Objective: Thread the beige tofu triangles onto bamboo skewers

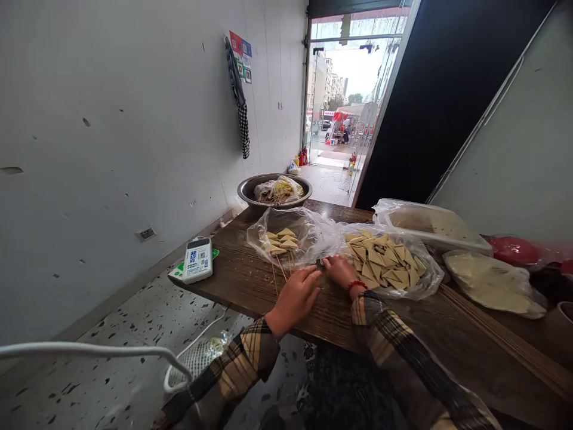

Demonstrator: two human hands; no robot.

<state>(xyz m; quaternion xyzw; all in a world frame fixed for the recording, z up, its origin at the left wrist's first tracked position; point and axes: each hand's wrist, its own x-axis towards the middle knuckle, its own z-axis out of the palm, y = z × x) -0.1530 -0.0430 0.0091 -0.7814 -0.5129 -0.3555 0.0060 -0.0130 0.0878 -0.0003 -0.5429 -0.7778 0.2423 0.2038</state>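
My left hand (299, 295) hovers at the near side of the table, thumb apart from the loosely bent fingers; I see nothing held in it. Just beyond it, thin wooden skewers (274, 278) stick out from tan triangular pieces, seemingly tofu (282, 240), lying on a clear plastic bag (308, 230). My right hand (341, 272), with a red bead bracelet, is closed near that bag's edge. A small dark thing shows at its fingertips, too little to name. To its right a second clear bag (433, 276) holds many loose tan triangles (382, 260).
A metal basin (245, 192) with bagged skewers stands at the table's far end. A white payment device (198, 261) sits at the left corner. On the right are a bundle of long skewers (501, 334), a pale filled bag (495, 280) and a white plastic tray (465, 234).
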